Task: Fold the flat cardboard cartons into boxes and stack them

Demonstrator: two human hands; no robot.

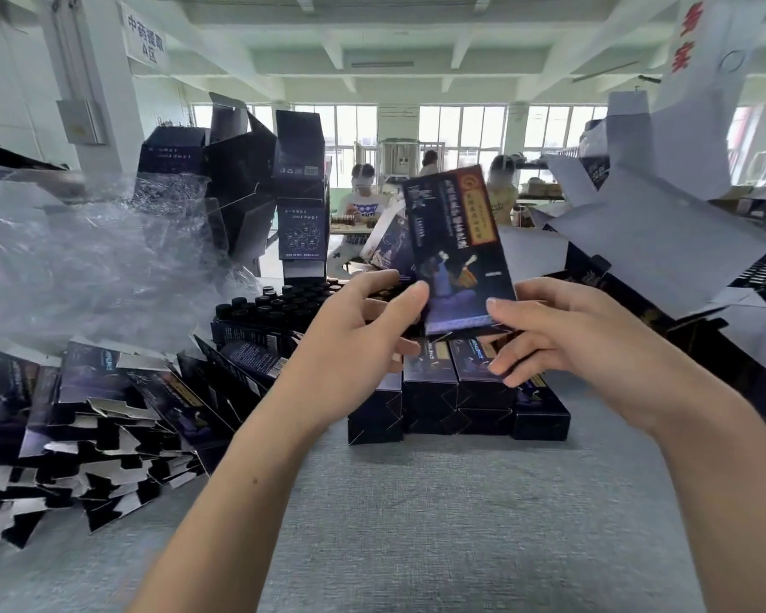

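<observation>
Right hand is pinching the carton at its lower right corner, thumb on the printed face, other fingers curling underneath. Left hand is gripping the lower left edge, thumb in front. Carton is standing near upright in the air, long axis vertical, top leaning slightly left, over the stack of folded boxes on the grey table. Both hands are sitting at the bottom end, so closing it looks like the next move; flap state hidden. Flat cartons are lying well off left, nearer the left hand.
</observation>
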